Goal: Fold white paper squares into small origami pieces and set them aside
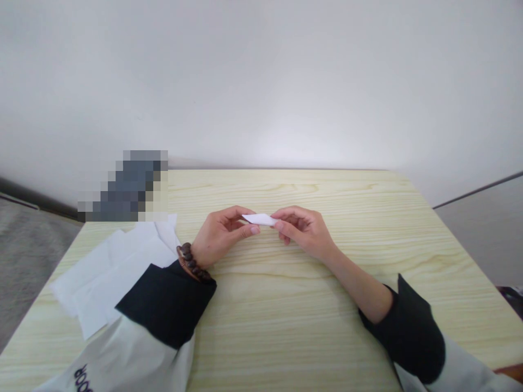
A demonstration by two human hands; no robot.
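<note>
A small piece of folded white paper (260,219) is held between my two hands above the middle of the table. My left hand (224,231) pinches its left end between thumb and fingers, with a dark beaded bracelet (193,263) around the wrist. At the right end, the thumb and fingertips of my right hand (304,230) close on the paper. Its slanted left edge comes to a point, while the fingers cover part of its right end.
Several loose white paper sheets (110,272) overlap on the left of the table, partly behind my left sleeve. A dark pixelated object (131,188) stands at the back left corner. The light wood-grain table (286,332) meets a white wall (286,81) behind.
</note>
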